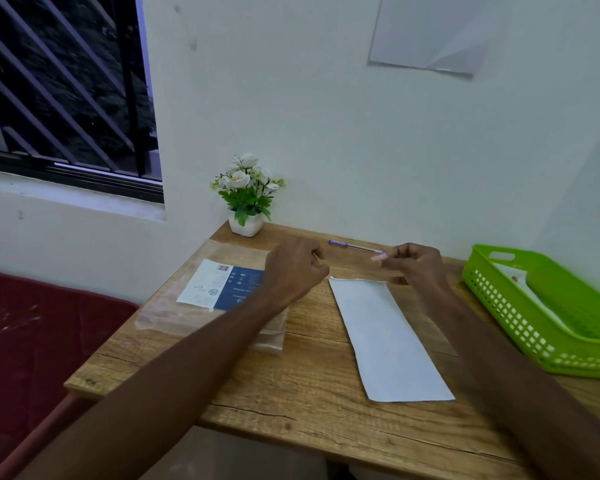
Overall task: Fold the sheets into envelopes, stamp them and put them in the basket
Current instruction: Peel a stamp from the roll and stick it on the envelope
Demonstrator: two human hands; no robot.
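Envelope (390,341) folded, lying mid-table — my right hand (418,265) pinches something small, maybe the stamp, left hand (295,268) curled, contents hidden. Basket (499,299) far right holds one already; stamping's left.

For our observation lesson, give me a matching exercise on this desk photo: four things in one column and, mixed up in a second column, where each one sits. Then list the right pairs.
Things
1. flower pot
2. pen
3. green basket
4. plastic packet

Places
A. at the right edge of the table
B. at the table's far left corner, by the wall
C. on the left part of the table, partly under the left arm
D. along the far edge, beyond the two hands

Pairs: 1-B, 2-D, 3-A, 4-C
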